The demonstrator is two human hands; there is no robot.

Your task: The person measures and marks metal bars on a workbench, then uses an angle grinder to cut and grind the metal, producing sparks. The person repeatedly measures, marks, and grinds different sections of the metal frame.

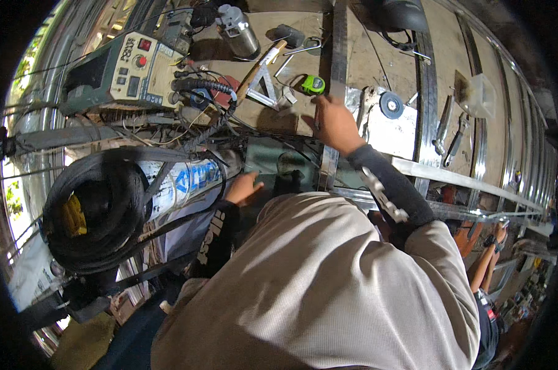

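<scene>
My right hand (337,125) is stretched forward over the dark metal bar (338,68) of the bench. Its fingertips point at a lime-green tape measure (313,84) just ahead, with no clear grip on it, and the underside of the hand is hidden. My left hand (245,189) hovers lower and to the left, fingers apart and empty, beside the blue-lettered white cylinder (183,180). Left of the tape measure lie a metal set square (264,89) and a wooden-handled tool (254,73).
A welding machine (128,71) with thick cables stands at the left. Coiled black cable (100,209) hangs over the cylinder. A metal flask (237,34), a grinding disc (390,105), wrenches (456,140) and a clear plastic container (479,97) sit on the bench. Another person's arms (485,265) show at the right.
</scene>
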